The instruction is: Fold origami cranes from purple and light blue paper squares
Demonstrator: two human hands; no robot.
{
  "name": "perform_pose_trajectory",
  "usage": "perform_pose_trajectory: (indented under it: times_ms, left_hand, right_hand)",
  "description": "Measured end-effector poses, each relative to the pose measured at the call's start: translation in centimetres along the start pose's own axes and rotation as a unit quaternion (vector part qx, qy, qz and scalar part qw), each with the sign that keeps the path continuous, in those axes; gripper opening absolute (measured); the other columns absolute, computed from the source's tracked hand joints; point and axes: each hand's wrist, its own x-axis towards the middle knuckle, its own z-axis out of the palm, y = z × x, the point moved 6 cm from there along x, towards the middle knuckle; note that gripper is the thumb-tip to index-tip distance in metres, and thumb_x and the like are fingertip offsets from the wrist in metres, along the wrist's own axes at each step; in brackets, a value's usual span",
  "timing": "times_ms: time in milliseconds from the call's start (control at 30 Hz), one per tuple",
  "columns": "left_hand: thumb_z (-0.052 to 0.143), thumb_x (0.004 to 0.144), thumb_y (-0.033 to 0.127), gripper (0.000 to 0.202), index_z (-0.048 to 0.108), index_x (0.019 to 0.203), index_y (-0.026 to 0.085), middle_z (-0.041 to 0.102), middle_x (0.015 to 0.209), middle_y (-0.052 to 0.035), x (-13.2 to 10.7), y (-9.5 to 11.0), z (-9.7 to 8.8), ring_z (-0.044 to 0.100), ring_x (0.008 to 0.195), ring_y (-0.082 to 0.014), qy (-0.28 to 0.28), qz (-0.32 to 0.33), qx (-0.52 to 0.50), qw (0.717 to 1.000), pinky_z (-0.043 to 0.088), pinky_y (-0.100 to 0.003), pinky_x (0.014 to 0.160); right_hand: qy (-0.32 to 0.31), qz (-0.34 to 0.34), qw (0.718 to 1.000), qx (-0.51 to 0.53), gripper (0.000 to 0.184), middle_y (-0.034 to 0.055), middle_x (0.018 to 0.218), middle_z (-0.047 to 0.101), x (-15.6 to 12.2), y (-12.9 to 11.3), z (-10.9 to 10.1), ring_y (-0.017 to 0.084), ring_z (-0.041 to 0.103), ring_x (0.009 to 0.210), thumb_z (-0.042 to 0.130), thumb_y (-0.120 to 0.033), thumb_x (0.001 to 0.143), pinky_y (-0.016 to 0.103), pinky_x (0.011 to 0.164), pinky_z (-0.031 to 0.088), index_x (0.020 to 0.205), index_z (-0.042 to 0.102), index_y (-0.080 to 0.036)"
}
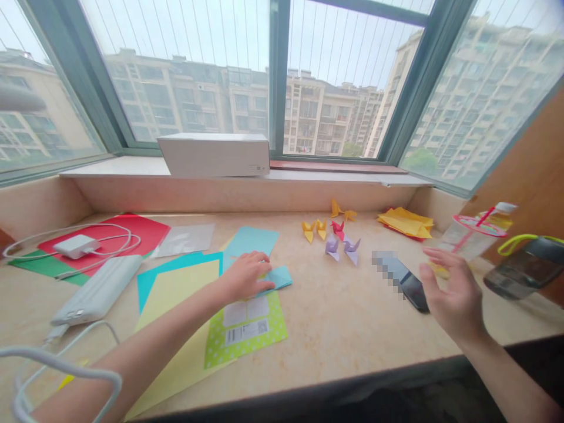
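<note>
My left hand (249,276) is over the paper pile, fingers curled and thumb against a small folded piece of light blue paper (282,276). Beneath are a larger light blue sheet (253,241), a pale yellow sheet (176,305) and a lime green polka-dot paper packet (275,329) with a barcode label. To the right, my right hand (456,294) is raised beside a dark phone (412,288), thumb and fingers apart, with no held object visible. Several small folded paper birds, among them a red one (337,229) and a purple one (351,249), stand between the hands.
A clear cup (462,241) with a red straw and a dark bottle (524,267) stand at the right. Yellow papers (405,222) lie behind the phone. At left are a white power bank (99,291), a charger (77,245) and cables. A white box (215,155) sits on the sill.
</note>
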Motion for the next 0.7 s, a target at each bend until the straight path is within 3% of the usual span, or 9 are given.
perform_pose_trajectory:
  times_ms: [67, 167, 233, 300, 433, 567, 700]
  left_hand:
    - [0.069, 0.086, 0.038, 0.022, 0.07, 0.098, 0.02, 0.064, 0.12, -0.0098, 0.1, -0.2, 0.4, 0.06, 0.107, -0.0265, 0.011, -0.006, -0.03, 0.999, 0.045, -0.037, 0.092]
    - [0.072, 0.083, 0.039, 0.027, 0.067, 0.1, 0.019, 0.065, 0.116, -0.01, 0.0, -0.3, 1.1, 0.06, 0.108, -0.0276, 0.042, -0.003, -0.084, 0.996, 0.045, -0.039, 0.093]
    - [0.074, 0.08, 0.036, 0.03, 0.064, 0.102, 0.018, 0.066, 0.111, -0.01, -0.2, -0.5, 1.3, 0.061, 0.105, -0.0281, 0.068, -0.007, -0.113, 0.991, 0.046, -0.041, 0.091]
    - [0.073, 0.08, 0.032, 0.027, 0.062, 0.101, 0.019, 0.068, 0.105, -0.0087, -0.4, -0.7, 1.5, 0.062, 0.099, -0.0261, 0.093, -0.022, -0.158, 0.983, 0.047, -0.039, 0.088]
    - [0.063, 0.088, 0.029, 0.012, 0.062, 0.092, 0.018, 0.07, 0.089, -0.0027, -0.8, -1.1, 1.6, 0.062, 0.084, -0.0187, 0.112, -0.062, -0.288, 0.949, 0.047, -0.032, 0.08]
    - [0.063, 0.087, 0.033, 0.017, 0.065, 0.089, 0.016, 0.069, 0.083, -0.0011, -1.2, -1.5, 1.3, 0.06, 0.074, -0.0141, 0.116, -0.096, -0.404, 0.902, 0.046, -0.027, 0.072]
    - [0.064, 0.086, 0.04, 0.026, 0.066, 0.089, 0.015, 0.067, 0.082, -0.0015, -1.4, -1.5, 1.3, 0.057, 0.071, -0.0127, 0.109, -0.096, -0.445, 0.884, 0.044, -0.025, 0.067]
  right_hand:
    - [-0.087, -0.073, 0.99, 0.079, 0.017, 0.0116, 0.112, 0.067, 0.5, -5.9, 3.9, 0.027, 0.064, 0.107, 0.058, -0.022, 0.09, 0.048, 0.099, 0.049, 0.104, 0.066, -0.021]
    - [-0.243, -0.102, 0.952, 0.154, 0.017, 0.0118, 0.111, 0.068, 0.6, -13.3, 11.3, 0.028, 0.063, 0.111, 0.054, -0.022, 0.093, 0.049, 0.099, 0.048, 0.101, 0.07, -0.022]
    - [-0.356, -0.075, 0.915, 0.174, 0.021, 0.0148, 0.122, 0.066, 0.1, -16.3, 16.1, 0.031, 0.059, 0.119, 0.058, -0.027, 0.092, 0.052, 0.104, 0.043, 0.107, 0.072, -0.02]
    - [-0.392, -0.072, 0.896, 0.195, 0.027, 0.0148, 0.121, 0.068, -0.4, -18.1, 19.0, 0.031, 0.062, 0.115, 0.062, -0.034, 0.09, 0.048, 0.101, 0.046, 0.111, 0.072, -0.019]
    - [-0.435, -0.046, 0.87, 0.227, 0.026, 0.0091, 0.105, 0.076, -1.8, -18.3, 21.1, 0.025, 0.069, 0.098, 0.056, -0.037, 0.094, 0.039, 0.088, 0.052, 0.101, 0.074, -0.02]
    - [-0.451, 0.008, 0.86, 0.24, 0.028, 0.0033, 0.087, 0.076, -3.4, -17.0, 20.7, 0.021, 0.067, 0.077, 0.052, -0.04, 0.096, 0.032, 0.071, 0.05, 0.096, 0.074, -0.021]
    - [-0.458, 0.071, 0.851, 0.247, 0.029, 0.0009, 0.074, 0.072, -4.5, -16.2, 20.9, 0.019, 0.064, 0.07, 0.053, -0.04, 0.095, 0.03, 0.066, 0.047, 0.092, 0.073, -0.02]
